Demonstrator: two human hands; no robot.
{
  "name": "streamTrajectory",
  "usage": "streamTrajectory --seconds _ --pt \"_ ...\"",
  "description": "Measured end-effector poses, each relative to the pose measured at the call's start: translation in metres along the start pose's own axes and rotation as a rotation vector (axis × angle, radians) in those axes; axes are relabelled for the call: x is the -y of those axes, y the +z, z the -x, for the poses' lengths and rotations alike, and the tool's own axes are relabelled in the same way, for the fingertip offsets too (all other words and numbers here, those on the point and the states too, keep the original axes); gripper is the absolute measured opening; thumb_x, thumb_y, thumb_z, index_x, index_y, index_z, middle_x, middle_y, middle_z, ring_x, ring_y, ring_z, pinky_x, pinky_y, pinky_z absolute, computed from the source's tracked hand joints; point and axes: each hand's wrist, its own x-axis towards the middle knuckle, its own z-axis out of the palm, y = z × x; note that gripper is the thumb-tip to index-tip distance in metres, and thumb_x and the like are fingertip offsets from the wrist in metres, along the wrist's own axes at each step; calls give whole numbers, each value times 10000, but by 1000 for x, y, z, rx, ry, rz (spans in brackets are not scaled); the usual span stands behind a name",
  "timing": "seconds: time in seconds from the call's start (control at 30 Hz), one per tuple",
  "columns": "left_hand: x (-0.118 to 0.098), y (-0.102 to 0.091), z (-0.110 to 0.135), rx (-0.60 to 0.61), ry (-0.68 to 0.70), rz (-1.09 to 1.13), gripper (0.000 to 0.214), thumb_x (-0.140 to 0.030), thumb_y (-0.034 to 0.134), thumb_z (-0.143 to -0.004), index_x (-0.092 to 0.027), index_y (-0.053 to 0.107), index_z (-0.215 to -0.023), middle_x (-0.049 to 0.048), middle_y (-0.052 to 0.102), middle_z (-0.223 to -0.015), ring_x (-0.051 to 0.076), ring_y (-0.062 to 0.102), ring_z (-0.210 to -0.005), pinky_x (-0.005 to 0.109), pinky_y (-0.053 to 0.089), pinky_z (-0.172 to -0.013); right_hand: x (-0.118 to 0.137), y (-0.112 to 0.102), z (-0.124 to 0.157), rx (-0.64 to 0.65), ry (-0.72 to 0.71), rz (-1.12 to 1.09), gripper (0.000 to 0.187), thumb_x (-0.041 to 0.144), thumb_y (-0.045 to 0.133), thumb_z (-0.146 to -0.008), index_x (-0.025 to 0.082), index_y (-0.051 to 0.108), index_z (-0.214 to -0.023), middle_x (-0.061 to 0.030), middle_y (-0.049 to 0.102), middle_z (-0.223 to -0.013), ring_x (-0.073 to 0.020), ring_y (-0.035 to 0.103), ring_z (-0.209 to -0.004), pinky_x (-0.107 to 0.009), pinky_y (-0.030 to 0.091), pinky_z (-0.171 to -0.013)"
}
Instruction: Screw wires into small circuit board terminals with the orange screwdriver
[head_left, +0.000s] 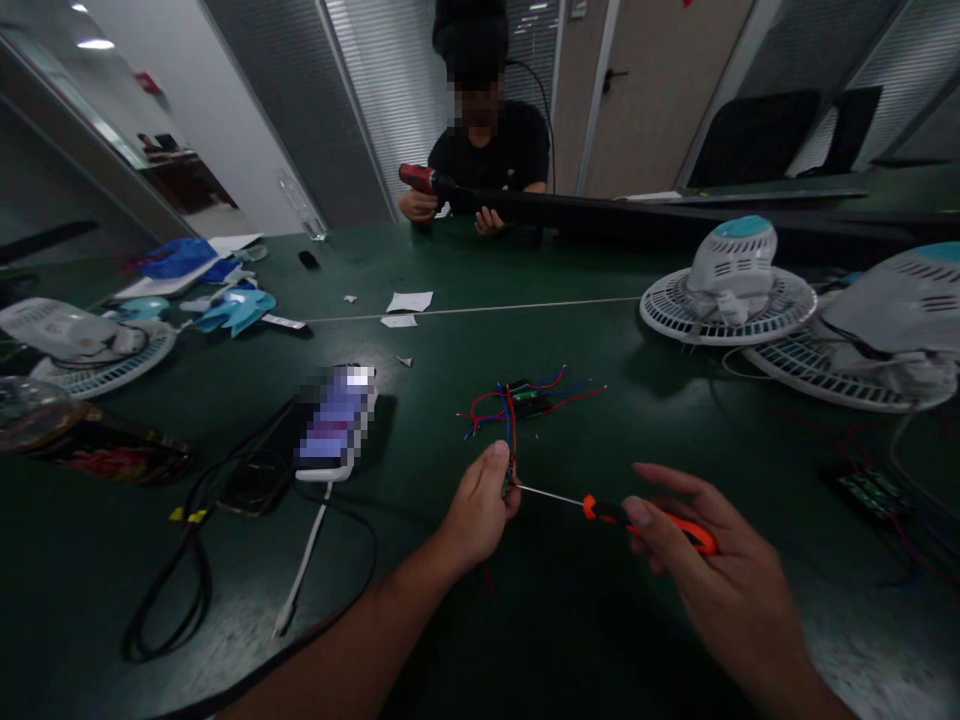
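Screwdriver (606, 510): handle orange and black, shaft silver. Wires (511, 425), left of screwdriver: red and blue. Board (527, 398), beyond screwdriver to left: green. Table (585, 640), under screwdriver: dark green. Fans (731, 262), beyond screwdriver to right: white and turquoise. Phone (331, 435), left of screwdriver: white edge. Drill (417, 178), far beyond screwdriver: red, black.

Plastic screwdriver handle (696, 535), shiny metal shaft (551, 494), smooth tabletop (420, 430).
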Motion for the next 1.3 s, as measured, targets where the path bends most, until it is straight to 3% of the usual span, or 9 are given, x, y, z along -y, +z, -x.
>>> streamTrajectory --seconds 0.2,0.33,0.7,0.97,1.17,1.3 --pt "4 -2 -2 10 4 4 564 -721 620 -638 -167 518 -679 -44 460 -597 63 418 -477 173 339 -419 7 2 3 -23 93 0 454 555 424 -903 207 648 -1091 37 550 -467 -141 509 -416 -244 402 -396" --pt "8 -4 -3 3 2 -8 549 -706 609 -667 -164 528 -696 -42 469 -608 64 434 -491 170 348 -435 1 0 1 -8 27 81 448 543 497 -871 211 619 -1145 54 536 -456 -137 507 -395 -240 369 -372" --pt "5 -3 -2 21 4 -15 530 -691 580 -709 -167 510 -673 -48 440 -585 64 416 -480 169 331 -431 3 0 -1 -15 -11 105 479 524 535 -848 174 585 -1172 17 618 -508 -168 585 -422 -282 449 -391" --pt "7 -2 -2 7 10 -37 544 -707 557 -715 -165 517 -693 -37 455 -621 65 412 -486 178 334 -431 -9 -2 -6 8 30 55 584 598 600 -766 185 576 -1178 -49 723 -717 -190 662 -520 -275 519 -435" --pt "7 -3 -3 14 9 -40 554 -718 551 -712 -166 508 -696 -38 453 -622 65 416 -493 178 337 -437 3 0 1 -25 126 -2 593 677 411 -841 209 631 -1132 8 594 -458 -168 529 -390 -256 412 -346" --pt "7 -3 -3 12 9 -31 550 -713 554 -713 -165 512 -694 -38 453 -621 68 434 -506 176 342 -447 1 -1 -2 -20 88 113 582 681 448 -814 216 651 -1098 20 561 -419 -173 530 -370 -267 410 -350"
